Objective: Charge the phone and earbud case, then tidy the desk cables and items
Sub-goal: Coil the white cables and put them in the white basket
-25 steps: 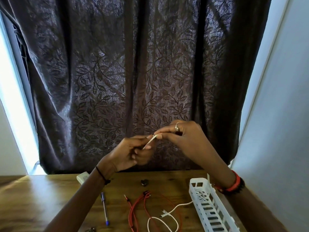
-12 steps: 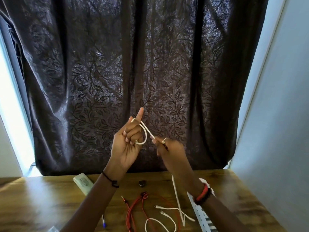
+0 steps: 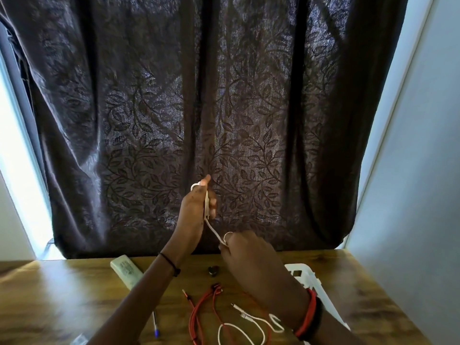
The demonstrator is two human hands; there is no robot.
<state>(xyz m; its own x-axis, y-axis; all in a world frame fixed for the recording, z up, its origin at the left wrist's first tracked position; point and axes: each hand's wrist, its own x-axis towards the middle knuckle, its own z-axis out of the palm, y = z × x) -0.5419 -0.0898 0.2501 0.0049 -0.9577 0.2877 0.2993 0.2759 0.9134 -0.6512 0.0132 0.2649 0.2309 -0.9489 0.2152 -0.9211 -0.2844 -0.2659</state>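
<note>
Pen (image 3: 155, 322) left of cables (image 3: 197, 316), on desk (image 3: 62, 295)

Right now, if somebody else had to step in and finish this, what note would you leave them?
Left hand holds a white cable looped over its forefinger; right hand pinches the same cable lower down, line taut between them.
On the desk: red cable, loose white cable, pen, white basket at the right.
Done: winding started. To do: finish the coil, tidy the rest. No phone or earbud case in view, so charging is unconfirmed.

dark brown curtain (image 3: 199, 108) with leaf pattern, red cable (image 3: 199, 312), white cable (image 3: 211, 227), white basket (image 3: 316, 285)
</note>
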